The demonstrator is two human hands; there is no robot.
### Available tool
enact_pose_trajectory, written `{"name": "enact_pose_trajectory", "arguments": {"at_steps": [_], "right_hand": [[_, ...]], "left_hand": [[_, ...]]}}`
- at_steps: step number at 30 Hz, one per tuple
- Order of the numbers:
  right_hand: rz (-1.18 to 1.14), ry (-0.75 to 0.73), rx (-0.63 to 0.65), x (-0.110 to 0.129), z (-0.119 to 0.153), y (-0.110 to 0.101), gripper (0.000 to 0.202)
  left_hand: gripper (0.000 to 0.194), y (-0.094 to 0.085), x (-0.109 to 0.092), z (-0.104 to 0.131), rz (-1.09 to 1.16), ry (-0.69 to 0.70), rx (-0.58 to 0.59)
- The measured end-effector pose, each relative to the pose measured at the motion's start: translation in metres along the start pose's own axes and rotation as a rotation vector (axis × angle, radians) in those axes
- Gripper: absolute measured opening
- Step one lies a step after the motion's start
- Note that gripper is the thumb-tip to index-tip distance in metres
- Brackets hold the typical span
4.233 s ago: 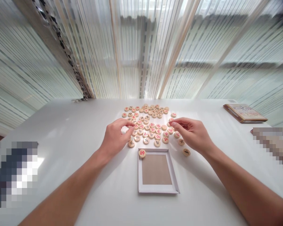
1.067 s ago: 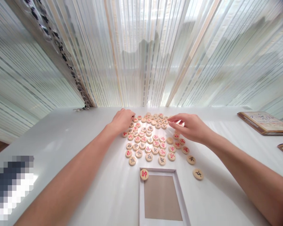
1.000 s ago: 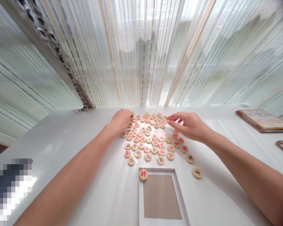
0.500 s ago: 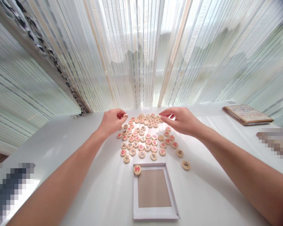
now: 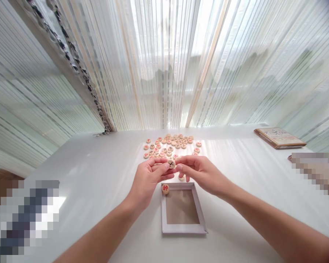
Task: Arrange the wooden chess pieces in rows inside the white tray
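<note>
My left hand (image 5: pixel 148 179) pinches a round wooden xiangqi piece (image 5: pixel 171 164) with a black character between thumb and fingers. My right hand (image 5: pixel 204 173) is close against the piece's right side, its thumb and fingers curved and slightly apart; whether it touches the piece I cannot tell. Below the hands lies a shallow white box tray (image 5: pixel 184 231) with a brown bottom. A larger piece with a red character (image 5: pixel 165 189) sits at its top left corner. Beyond my hands, many xiangqi pieces (image 5: pixel 178 145) lie spread on the table, part of them hidden by my fingers.
A flat printed box (image 5: pixel 280 137) lies at the table's right far side, with a blurred-out item (image 5: pixel 314 171) nearer. Another pixelated object (image 5: pixel 27 215) is at the left edge. Striped string curtains (image 5: pixel 164 73) and a beaded strand (image 5: pixel 84 76) hang behind the white table (image 5: pixel 93 164).
Both hands have come back from the far pieces and met above the tray's far edge. My left hand has carried its piece along. The view has shifted slightly.
</note>
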State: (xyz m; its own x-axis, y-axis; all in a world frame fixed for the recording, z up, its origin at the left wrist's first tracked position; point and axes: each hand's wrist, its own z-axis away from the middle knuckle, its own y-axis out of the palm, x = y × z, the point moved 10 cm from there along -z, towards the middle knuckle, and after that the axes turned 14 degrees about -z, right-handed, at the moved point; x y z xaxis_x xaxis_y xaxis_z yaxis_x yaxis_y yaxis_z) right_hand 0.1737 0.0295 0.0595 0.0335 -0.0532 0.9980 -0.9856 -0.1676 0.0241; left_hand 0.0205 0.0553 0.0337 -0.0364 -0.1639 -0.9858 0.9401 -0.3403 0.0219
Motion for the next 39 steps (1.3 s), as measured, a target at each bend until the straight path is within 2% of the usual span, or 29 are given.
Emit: {"name": "enact_pose_trajectory", "arguments": {"at_steps": [3,5,10,17,22,32,39], "right_hand": [[-0.002,-0.066,-0.135,-0.004,0.011,-0.003,0.04],[-0.011,-0.101,-0.178,-0.004,0.015,-0.006,0.037],[-0.076,-0.072,-0.146,-0.007,0.02,-0.005,0.027],[-0.076,-0.048,-0.092,-0.009,0.029,0.001,0.021],[-0.106,-0.05,-0.118,-0.008,0.032,0.0,0.014],[-0.311,0.12,-0.124,-0.02,0.03,0.003,0.016],[-0.47,0.198,-0.105,-0.032,0.031,0.004,0.026]], "left_hand": [[0.031,0.011,0.004,0.006,-0.001,0.039,0.006],[0.033,0.016,0.005,0.011,-0.016,0.061,0.023],[0.032,0.02,0.005,0.02,-0.098,0.136,0.081],[0.015,0.017,-0.004,0.028,-0.196,0.261,0.073],[0.008,0.016,-0.009,0.03,-0.17,0.302,0.044],[0.012,0.016,-0.015,0.03,-0.173,0.326,0.027],[0.014,0.017,-0.004,0.028,-0.092,0.217,0.049]]}}
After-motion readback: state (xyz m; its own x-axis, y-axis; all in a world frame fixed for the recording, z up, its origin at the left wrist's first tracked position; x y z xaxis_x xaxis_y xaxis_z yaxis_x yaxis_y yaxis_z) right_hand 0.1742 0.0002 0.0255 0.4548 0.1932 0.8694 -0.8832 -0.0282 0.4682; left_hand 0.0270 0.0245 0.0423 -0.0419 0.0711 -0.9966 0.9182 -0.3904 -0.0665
